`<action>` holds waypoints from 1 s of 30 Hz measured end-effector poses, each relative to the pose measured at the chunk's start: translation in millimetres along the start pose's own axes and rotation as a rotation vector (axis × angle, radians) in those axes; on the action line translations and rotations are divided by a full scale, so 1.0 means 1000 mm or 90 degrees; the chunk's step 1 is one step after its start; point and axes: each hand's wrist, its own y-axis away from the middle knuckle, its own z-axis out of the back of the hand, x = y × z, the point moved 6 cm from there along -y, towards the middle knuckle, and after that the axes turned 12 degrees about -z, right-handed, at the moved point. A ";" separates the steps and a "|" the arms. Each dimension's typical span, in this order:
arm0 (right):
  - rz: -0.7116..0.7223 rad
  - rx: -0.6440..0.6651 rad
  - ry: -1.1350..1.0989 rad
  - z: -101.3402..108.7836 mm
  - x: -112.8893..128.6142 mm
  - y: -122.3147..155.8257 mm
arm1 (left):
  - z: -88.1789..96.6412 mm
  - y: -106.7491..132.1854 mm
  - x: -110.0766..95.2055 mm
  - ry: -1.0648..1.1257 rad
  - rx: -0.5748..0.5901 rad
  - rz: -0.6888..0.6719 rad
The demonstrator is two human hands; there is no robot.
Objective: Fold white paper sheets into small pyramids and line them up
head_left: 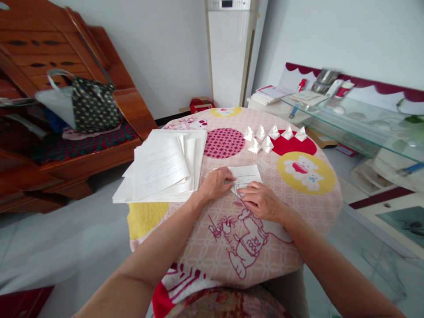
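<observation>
A small folded sheet of printed paper (247, 172) lies on the round table, between my two hands. My left hand (217, 183) has its fingers curled together at the paper's left edge. My right hand (261, 199) grips the near right edge, its fingers bent and pressed on the sheet; its thumb is mostly hidden. Beyond them stand several folded white paper pieces (266, 144) with pointed tops, grouped at the far right of the table. To the left of my hands rests a stack of loose paper sheets (159, 165), some printed, with a few lying askew on top.
A pink patterned cloth (205, 260) covers the table. At left is a wooden bench (130, 119) carrying a dotted bag (94, 106). A glass shelf (364, 128) with household items runs along the right, near the table's edge. A tall white cabinet unit (228, 57) stands behind.
</observation>
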 end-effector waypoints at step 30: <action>-0.048 0.059 0.079 -0.016 -0.003 -0.039 | 0.009 0.006 0.013 0.104 0.058 -0.070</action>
